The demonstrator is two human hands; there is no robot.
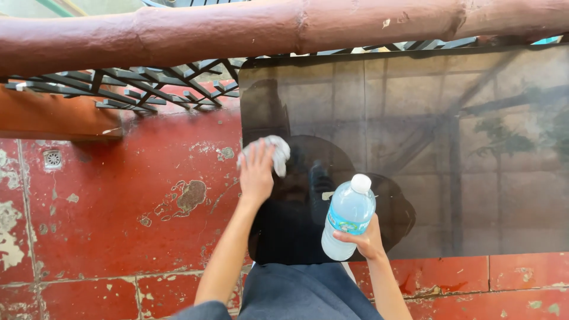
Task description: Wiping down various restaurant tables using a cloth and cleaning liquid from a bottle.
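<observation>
On a worn red tiled floor, its paint flaking in pale patches, a large dark glass panel leans against a black metal grille. Its smooth surface mirrors the person and the surroundings. Above runs a thick, rough maroon railing, cracked and chipped. A small square drain sits in the floor at far left. The person's right hand grips a clear plastic water bottle near its base, fingers curled round it; the bottle has a white cap and a blue-green label band around its middle. The left hand, fingers spread flat, presses a crumpled pale grey cloth against the glass near its left edge.
</observation>
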